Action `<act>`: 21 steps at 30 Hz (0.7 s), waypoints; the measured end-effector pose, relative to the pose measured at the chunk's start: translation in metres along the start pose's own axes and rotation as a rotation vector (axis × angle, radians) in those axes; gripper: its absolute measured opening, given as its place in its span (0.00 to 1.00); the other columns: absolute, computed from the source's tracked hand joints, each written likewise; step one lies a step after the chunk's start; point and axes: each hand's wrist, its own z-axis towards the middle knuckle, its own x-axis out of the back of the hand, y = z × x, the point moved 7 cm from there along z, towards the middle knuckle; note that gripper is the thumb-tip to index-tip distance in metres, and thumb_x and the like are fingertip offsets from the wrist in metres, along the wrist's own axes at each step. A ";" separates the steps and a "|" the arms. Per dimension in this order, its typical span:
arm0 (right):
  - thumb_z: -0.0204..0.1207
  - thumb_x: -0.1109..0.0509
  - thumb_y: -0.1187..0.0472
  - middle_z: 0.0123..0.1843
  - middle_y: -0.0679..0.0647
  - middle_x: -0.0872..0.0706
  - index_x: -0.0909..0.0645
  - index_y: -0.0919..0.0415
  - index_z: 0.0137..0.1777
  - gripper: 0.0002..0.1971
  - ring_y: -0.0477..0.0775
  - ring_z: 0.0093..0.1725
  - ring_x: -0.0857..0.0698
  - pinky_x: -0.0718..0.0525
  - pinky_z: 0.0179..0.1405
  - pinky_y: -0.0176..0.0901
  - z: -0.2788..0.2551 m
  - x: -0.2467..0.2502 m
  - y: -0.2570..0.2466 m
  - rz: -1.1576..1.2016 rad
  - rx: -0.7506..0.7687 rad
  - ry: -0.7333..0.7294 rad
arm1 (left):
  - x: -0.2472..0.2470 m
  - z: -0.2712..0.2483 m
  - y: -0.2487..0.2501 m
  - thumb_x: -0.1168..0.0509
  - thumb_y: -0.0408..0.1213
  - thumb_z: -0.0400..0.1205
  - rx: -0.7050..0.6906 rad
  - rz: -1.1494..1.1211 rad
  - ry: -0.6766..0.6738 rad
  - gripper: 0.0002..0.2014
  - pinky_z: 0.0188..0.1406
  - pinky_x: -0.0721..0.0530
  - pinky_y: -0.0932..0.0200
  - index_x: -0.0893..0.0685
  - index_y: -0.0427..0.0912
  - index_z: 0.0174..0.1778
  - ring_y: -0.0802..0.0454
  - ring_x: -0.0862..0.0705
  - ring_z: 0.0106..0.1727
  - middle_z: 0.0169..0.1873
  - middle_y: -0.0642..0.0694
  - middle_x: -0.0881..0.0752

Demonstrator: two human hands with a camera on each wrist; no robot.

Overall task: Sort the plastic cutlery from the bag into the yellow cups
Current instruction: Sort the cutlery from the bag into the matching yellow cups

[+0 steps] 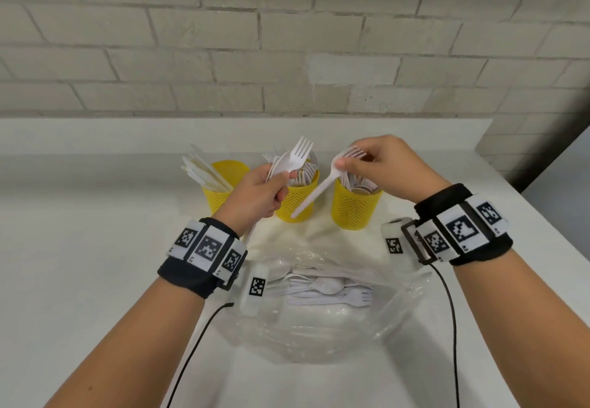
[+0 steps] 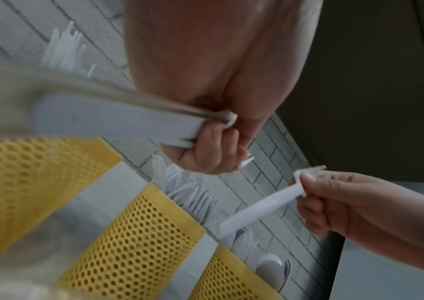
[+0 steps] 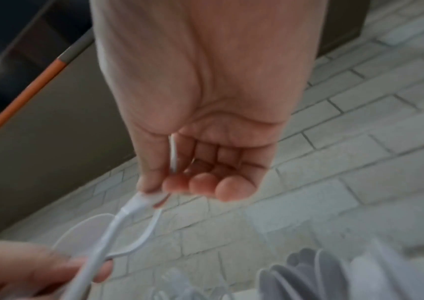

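Note:
My left hand (image 1: 265,193) (image 2: 213,150) grips a bunch of white cutlery: a fork (image 1: 298,155) and a spoon (image 1: 281,165) stand up from the fist. My right hand (image 1: 367,161) (image 3: 179,186) pinches a single white fork (image 1: 319,189) (image 2: 259,211) (image 3: 118,221) near its tines, handle slanting down left over the middle cup. Three yellow mesh cups stand in a row: the left cup (image 1: 220,198) with knives, the middle cup (image 1: 295,203) with forks, the right cup (image 1: 354,208) with spoons. The clear bag (image 1: 319,321) lies in front with several white pieces inside.
A white counter (image 1: 79,264) carries everything, and a grey brick wall (image 1: 287,40) rises behind it. The counter's right edge (image 1: 542,216) runs diagonally past my right wrist. Black cables (image 1: 453,328) trail from both wristbands toward me.

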 end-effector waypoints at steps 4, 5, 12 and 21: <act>0.77 0.29 0.64 0.33 0.54 0.15 0.15 0.64 0.44 0.04 0.41 0.29 0.16 0.18 0.34 0.35 0.014 -0.021 -0.007 0.371 -0.048 0.051 | -0.002 -0.006 0.005 0.45 0.37 0.88 -0.055 0.024 -0.024 0.11 0.20 0.34 0.67 0.18 0.40 0.53 0.58 0.30 0.20 0.28 0.47 0.23; 0.77 0.31 0.65 0.35 0.56 0.14 0.17 0.64 0.44 0.03 0.42 0.29 0.15 0.16 0.33 0.36 0.018 -0.027 -0.007 0.442 -0.072 0.053 | -0.002 -0.006 0.006 0.45 0.37 0.88 -0.070 0.032 -0.029 0.11 0.21 0.33 0.66 0.17 0.41 0.52 0.58 0.29 0.21 0.28 0.47 0.22; 0.77 0.31 0.70 0.28 0.57 0.17 0.26 0.68 0.60 0.14 0.46 0.20 0.17 0.16 0.22 0.36 0.031 -0.050 -0.010 0.692 -0.127 0.109 | 0.008 -0.007 0.013 0.45 0.38 0.88 -0.124 -0.004 -0.017 0.10 0.22 0.33 0.62 0.18 0.44 0.50 0.55 0.29 0.22 0.29 0.47 0.21; 0.79 0.34 0.68 0.40 0.61 0.13 0.19 0.75 0.57 0.11 0.45 0.29 0.12 0.13 0.28 0.36 0.042 -0.063 -0.019 0.671 -0.124 0.097 | 0.011 -0.006 0.013 0.46 0.38 0.88 -0.123 -0.008 -0.004 0.12 0.26 0.22 0.63 0.18 0.41 0.47 0.55 0.21 0.27 0.34 0.44 0.17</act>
